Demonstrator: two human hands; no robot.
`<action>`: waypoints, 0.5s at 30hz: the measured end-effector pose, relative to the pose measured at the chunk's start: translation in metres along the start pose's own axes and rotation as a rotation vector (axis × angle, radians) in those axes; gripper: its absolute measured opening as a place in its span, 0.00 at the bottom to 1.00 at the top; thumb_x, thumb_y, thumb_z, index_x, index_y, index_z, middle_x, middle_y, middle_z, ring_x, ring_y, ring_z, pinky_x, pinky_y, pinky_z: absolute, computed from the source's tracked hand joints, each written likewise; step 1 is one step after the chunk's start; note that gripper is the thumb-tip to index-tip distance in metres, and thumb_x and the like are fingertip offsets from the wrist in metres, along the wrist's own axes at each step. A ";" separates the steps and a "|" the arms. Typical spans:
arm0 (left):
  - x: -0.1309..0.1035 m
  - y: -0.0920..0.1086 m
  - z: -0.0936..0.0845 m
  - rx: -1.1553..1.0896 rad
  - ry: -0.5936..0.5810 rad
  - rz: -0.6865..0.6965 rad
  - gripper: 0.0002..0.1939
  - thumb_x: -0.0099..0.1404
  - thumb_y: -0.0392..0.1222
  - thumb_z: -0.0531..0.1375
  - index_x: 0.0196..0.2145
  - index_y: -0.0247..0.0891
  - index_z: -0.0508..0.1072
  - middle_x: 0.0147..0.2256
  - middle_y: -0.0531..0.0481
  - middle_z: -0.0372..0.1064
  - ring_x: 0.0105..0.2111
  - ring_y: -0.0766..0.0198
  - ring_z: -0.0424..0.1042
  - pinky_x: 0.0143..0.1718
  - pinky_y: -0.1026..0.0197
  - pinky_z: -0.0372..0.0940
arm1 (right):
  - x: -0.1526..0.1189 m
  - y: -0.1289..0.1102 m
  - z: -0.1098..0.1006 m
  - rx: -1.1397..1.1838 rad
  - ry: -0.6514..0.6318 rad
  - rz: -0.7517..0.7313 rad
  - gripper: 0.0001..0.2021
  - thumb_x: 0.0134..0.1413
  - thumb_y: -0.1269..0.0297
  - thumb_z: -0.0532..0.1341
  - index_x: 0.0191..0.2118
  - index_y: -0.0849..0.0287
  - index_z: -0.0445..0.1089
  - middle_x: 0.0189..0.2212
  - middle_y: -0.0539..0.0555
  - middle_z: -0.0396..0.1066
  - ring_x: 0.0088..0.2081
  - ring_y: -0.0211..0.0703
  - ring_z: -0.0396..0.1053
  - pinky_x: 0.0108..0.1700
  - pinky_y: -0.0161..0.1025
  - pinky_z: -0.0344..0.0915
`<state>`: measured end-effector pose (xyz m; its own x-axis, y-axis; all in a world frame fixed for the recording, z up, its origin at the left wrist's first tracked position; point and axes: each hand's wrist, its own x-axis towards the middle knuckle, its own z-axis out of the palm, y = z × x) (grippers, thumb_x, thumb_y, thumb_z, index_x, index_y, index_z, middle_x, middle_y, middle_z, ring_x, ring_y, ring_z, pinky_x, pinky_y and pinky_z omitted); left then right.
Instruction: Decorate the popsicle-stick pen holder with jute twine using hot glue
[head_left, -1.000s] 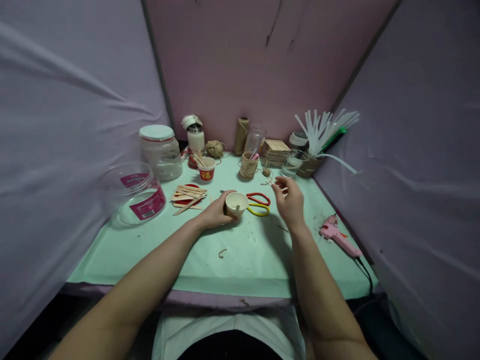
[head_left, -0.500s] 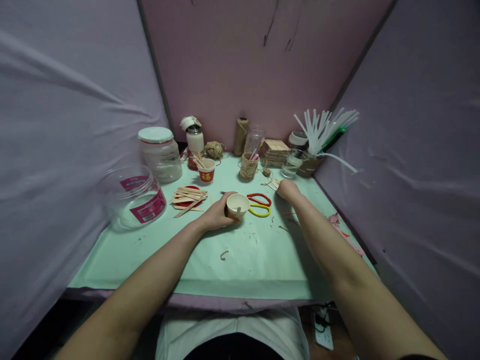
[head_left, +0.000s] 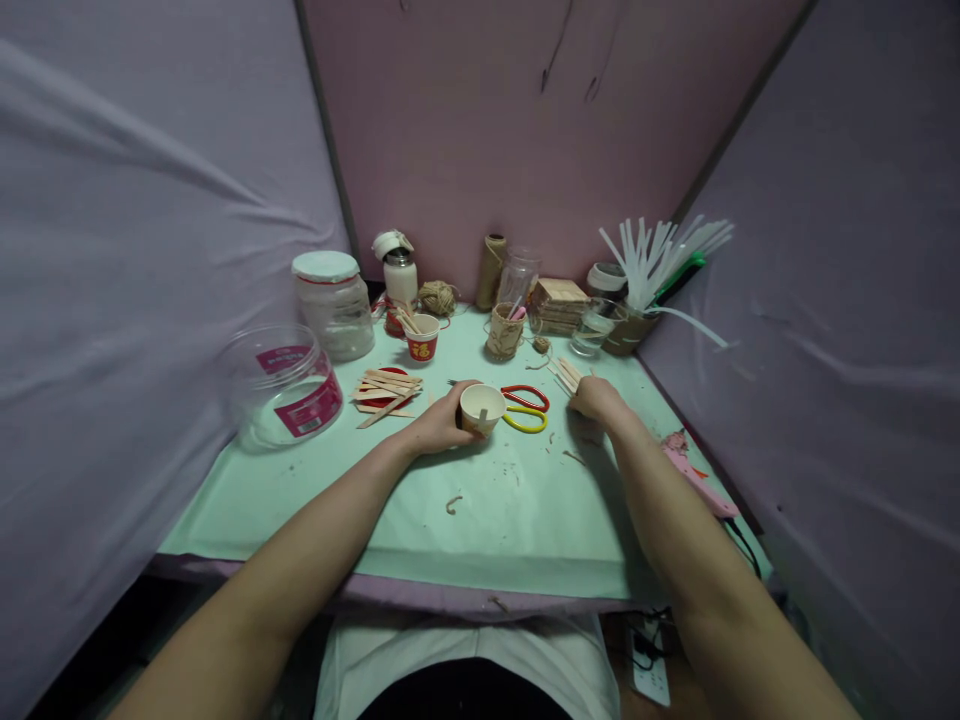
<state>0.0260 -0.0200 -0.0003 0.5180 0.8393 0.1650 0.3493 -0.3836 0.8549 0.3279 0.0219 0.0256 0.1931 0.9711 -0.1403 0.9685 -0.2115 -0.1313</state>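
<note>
In the middle of the table my left hand (head_left: 444, 420) is wrapped round a paper cup (head_left: 481, 408), its mouth facing up toward me and a small grey strip showing on its inner wall. Scissors (head_left: 529, 410) with one red and one yellow handle lie just beyond the cup, their blades largely hidden behind it. My right hand (head_left: 596, 398) is low over the table at right, fingers curled under and mostly hidden. Several thin wooden sticks (head_left: 565, 373) lie beside its fingertips; what the fingers hold cannot be made out.
Craft sticks (head_left: 390, 388) are heaped on a red lid at left, near a clear plastic tub (head_left: 281, 395) and a lidded jar (head_left: 334, 310). Behind stand a red cup of sticks (head_left: 422, 342), a twine-wrapped cup (head_left: 504, 338) and a glass (head_left: 590, 335). A pink tool (head_left: 697, 480) lies at right.
My right hand has drawn back slightly toward me, and more of the sticks beside it show. The left hand still holds the cup. The whole view has shifted a little.
</note>
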 end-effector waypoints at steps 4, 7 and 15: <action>0.002 0.001 -0.001 -0.129 0.024 -0.030 0.45 0.45 0.44 0.72 0.58 0.39 0.58 0.56 0.41 0.65 0.57 0.49 0.65 0.58 0.50 0.60 | -0.034 -0.008 -0.010 0.207 0.114 -0.101 0.08 0.54 0.70 0.58 0.38 0.62 0.73 0.34 0.60 0.77 0.36 0.44 0.73 0.35 0.35 0.63; 0.003 0.003 -0.003 -0.310 0.047 -0.037 0.46 0.44 0.45 0.73 0.58 0.38 0.58 0.56 0.39 0.65 0.57 0.48 0.65 0.58 0.48 0.60 | -0.071 -0.027 -0.012 0.830 0.126 -0.411 0.08 0.56 0.60 0.59 0.36 0.59 0.69 0.29 0.53 0.75 0.29 0.39 0.69 0.32 0.34 0.64; 0.003 0.003 -0.007 -0.345 0.076 -0.037 0.47 0.42 0.44 0.73 0.57 0.37 0.58 0.54 0.39 0.67 0.55 0.49 0.67 0.57 0.49 0.61 | -0.103 -0.079 0.032 1.140 0.126 -0.665 0.05 0.53 0.63 0.61 0.30 0.58 0.70 0.27 0.50 0.70 0.30 0.39 0.65 0.33 0.36 0.62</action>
<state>0.0234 -0.0159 0.0061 0.4459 0.8814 0.1559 0.0755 -0.2106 0.9747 0.2264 -0.0647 0.0193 -0.1909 0.9156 0.3540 0.2218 0.3915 -0.8931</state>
